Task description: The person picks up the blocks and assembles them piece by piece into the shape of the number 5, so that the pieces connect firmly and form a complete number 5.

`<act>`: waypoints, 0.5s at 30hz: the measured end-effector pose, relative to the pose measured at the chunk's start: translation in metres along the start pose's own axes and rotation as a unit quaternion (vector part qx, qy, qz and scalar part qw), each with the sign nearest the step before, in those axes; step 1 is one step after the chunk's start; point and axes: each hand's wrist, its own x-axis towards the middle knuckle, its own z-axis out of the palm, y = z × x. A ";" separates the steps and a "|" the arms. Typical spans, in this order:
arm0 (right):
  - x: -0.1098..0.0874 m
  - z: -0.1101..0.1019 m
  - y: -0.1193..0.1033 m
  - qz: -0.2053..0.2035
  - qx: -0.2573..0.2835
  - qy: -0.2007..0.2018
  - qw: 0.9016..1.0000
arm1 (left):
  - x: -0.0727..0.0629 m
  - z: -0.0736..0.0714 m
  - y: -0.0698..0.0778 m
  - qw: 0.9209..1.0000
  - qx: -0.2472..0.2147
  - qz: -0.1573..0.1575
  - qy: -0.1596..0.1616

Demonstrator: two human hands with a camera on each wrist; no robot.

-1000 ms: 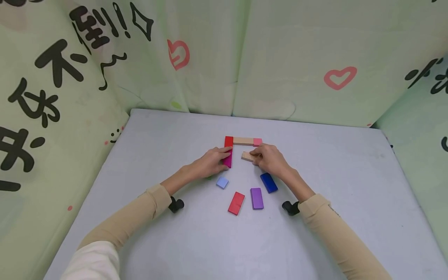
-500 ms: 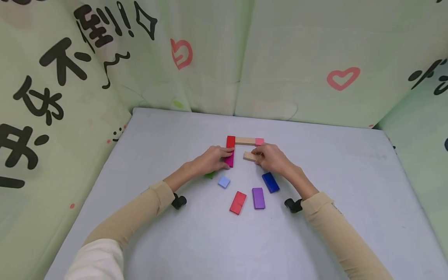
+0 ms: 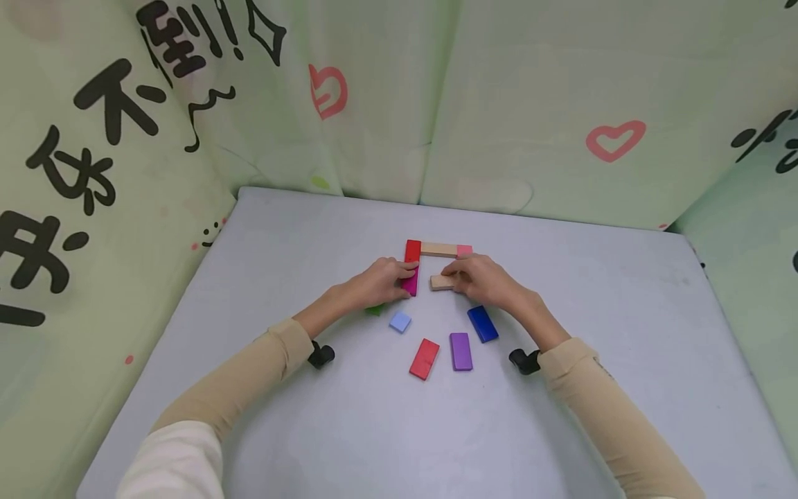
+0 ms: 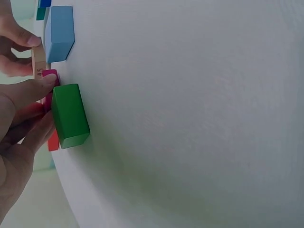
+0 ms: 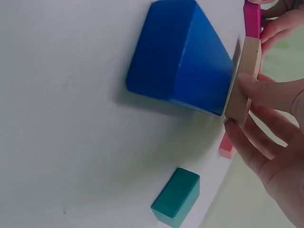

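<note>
In the head view my left hand [image 3: 379, 283] pinches a magenta block [image 3: 409, 285] between thumb and fingers. This block stands in line with a red block [image 3: 413, 250] behind it. From the red block's far end a wooden block [image 3: 439, 249] runs right, ending at a small pink block [image 3: 464, 249]. My right hand [image 3: 489, 283] grips a second wooden block [image 5: 244, 78] by its right part, thumb on one side and fingers on the other. Its left end points at the magenta block, a small gap apart in the head view.
Nearer me lie a green block [image 4: 70, 116] beside my left hand, a light blue block [image 3: 400, 321], another red block [image 3: 424, 359], a purple block [image 3: 461, 351] and a dark blue block [image 3: 483, 324]. A teal block [image 5: 176, 195] shows in the right wrist view.
My right hand has shifted the wooden block slightly left and turned it level, about parallel to the wooden block behind. My left hand keeps its hold on the magenta block.
</note>
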 end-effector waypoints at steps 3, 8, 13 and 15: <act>0.002 -0.001 -0.002 -0.016 -0.006 0.000 1.000 | 0.000 0.000 0.000 1.000 0.005 -0.002 -0.001; 0.005 -0.002 -0.006 -0.030 -0.004 -0.002 1.000 | 0.000 0.001 -0.002 1.000 0.007 -0.002 -0.001; 0.006 0.002 -0.009 -0.038 -0.011 -0.004 0.999 | 0.000 0.001 -0.002 1.000 0.011 0.000 0.000; 0.006 0.003 -0.011 -0.039 -0.013 -0.008 0.999 | 0.000 0.001 -0.002 1.000 0.010 0.001 0.001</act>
